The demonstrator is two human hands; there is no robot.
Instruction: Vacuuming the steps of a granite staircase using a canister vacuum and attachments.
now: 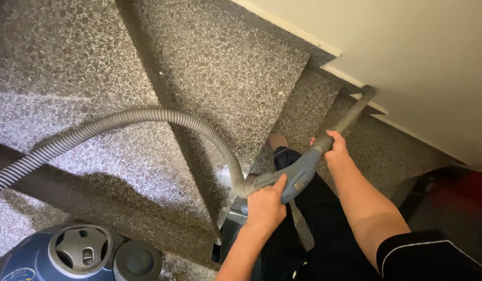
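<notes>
both hands are on the vacuum wand, one behind the other along its length. left hand [265,206] is wrapped shut around the grey-blue handle [295,174] right where the ribbed hose [147,117] plugs in, thumb lying up along the grip. right hand [334,148] is further out, closed around the grey tube [351,114], so it's the one nearer the working end. long axis of the wand runs from bottom-centre up and to the right, with the tip [367,91] jammed into the corner where the speckled stone steps [225,62] meet the white wall [423,57]. hose loops back left and off frame. blue vacuum canister [69,257] sits at bottom left, well apart from the hands, lid closed, can't see what's in it. a bare foot [277,140] shows just beside the handle.
</notes>
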